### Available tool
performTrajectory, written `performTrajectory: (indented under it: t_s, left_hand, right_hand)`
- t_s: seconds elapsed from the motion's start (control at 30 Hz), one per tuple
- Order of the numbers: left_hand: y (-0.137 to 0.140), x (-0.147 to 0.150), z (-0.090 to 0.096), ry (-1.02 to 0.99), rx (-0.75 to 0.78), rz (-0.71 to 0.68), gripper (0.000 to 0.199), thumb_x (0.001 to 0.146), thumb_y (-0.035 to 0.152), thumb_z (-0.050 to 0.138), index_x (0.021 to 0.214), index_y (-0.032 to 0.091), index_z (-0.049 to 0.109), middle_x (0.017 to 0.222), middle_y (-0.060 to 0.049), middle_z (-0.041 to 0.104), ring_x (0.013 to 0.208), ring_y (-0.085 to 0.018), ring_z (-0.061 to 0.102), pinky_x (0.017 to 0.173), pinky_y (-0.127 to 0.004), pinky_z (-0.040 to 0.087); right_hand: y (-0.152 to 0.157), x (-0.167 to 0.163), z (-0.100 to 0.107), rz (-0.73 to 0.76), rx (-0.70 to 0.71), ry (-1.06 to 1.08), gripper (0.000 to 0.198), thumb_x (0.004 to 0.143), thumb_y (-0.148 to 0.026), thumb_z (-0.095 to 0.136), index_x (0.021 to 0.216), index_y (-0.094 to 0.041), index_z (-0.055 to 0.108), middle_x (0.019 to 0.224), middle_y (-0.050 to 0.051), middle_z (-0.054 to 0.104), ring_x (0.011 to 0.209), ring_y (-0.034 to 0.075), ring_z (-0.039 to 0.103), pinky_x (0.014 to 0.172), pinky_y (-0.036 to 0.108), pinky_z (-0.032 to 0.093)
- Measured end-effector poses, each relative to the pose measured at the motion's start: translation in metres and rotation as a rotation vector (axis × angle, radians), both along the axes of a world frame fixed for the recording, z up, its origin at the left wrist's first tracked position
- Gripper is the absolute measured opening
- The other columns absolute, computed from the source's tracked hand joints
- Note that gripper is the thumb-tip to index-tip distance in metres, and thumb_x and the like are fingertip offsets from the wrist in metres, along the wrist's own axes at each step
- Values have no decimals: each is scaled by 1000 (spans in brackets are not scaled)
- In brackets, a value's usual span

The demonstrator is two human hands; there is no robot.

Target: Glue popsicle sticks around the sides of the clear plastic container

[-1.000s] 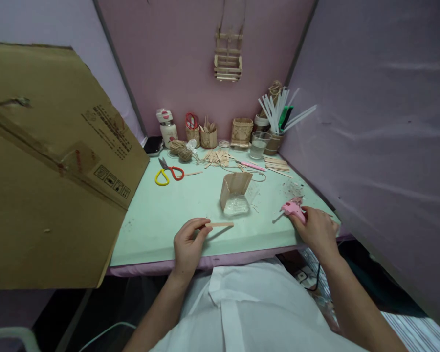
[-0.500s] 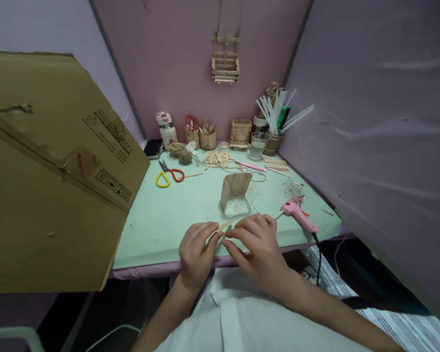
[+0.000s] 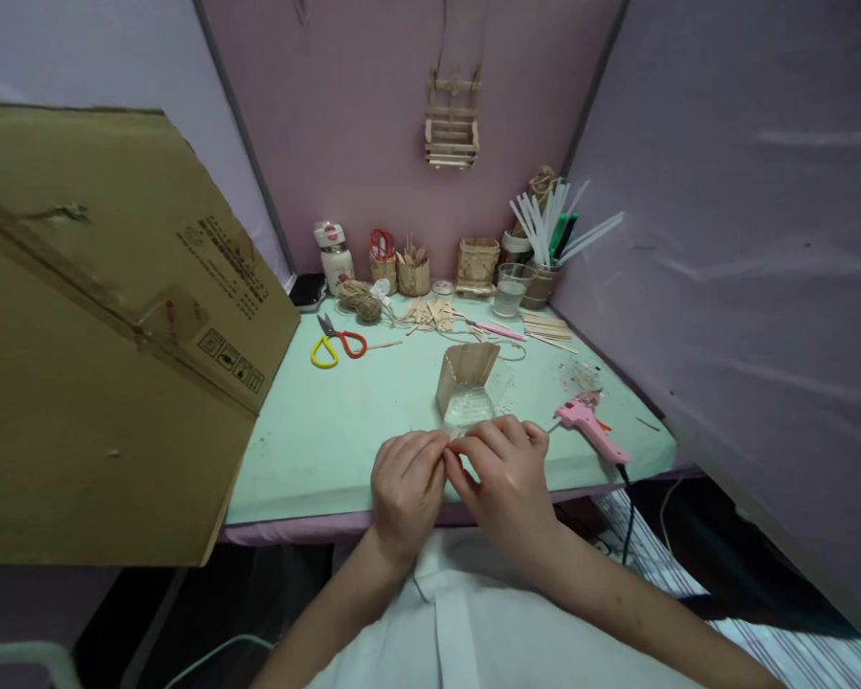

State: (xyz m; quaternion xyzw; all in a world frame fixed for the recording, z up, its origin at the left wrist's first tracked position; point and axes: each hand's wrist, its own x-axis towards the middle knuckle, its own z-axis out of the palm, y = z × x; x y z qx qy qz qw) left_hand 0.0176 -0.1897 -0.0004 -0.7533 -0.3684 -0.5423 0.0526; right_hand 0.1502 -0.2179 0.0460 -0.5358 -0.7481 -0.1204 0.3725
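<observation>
My left hand [image 3: 410, 488] and my right hand [image 3: 506, 483] meet at the near edge of the table, fingertips pinched close together. Between them is a flat wooden craft stick [image 3: 455, 435], mostly covered by the fingers, with only a small pale bit showing. Just beyond the hands stands a small half-built box [image 3: 468, 364] with wooden stick walls; its clear base carries glossy, glue-like strands. To the right of my right hand, a pink hot glue gun [image 3: 592, 431] lies on its side with its nozzle towards the hand.
Scissors [image 3: 339, 343] with red and yellow handles lie left of the box. Behind are loose craft sticks [image 3: 434, 313], twine [image 3: 361, 301], a pink pen-like tool [image 3: 498, 330], a cup of liquid [image 3: 509, 292] and a pot of glue sticks [image 3: 541, 285]. A big cardboard sheet [image 3: 115, 383] stands at left.
My hands have come together and the fingers now cover most of the stick. The right fingers have closed into a pinch. The whole view has shifted slightly.
</observation>
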Motion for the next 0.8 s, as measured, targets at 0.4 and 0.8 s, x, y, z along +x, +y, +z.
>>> performTrajectory:
  t_s: [0.4, 0.8]
  left_hand:
    - [4, 9, 7, 27, 38, -37, 19, 88, 9, 58, 103, 19, 65, 95, -5, 77, 90, -18, 71, 82, -32, 53]
    - [128, -37, 31, 448, -790, -263, 117, 53, 31, 89, 151, 21, 27, 158, -18, 32, 147, -38, 28, 118, -52, 28]
  right_hand:
    - [6, 11, 7, -12, 43, -83, 16, 89, -20, 63, 73, -21, 65, 70, 0, 65, 79, 19, 51, 80, 39, 26]
    - [47, 64, 28, 176, 6, -95, 11, 92, -23, 61, 81, -21, 63, 79, 2, 67, 86, 20, 53, 82, 38, 30]
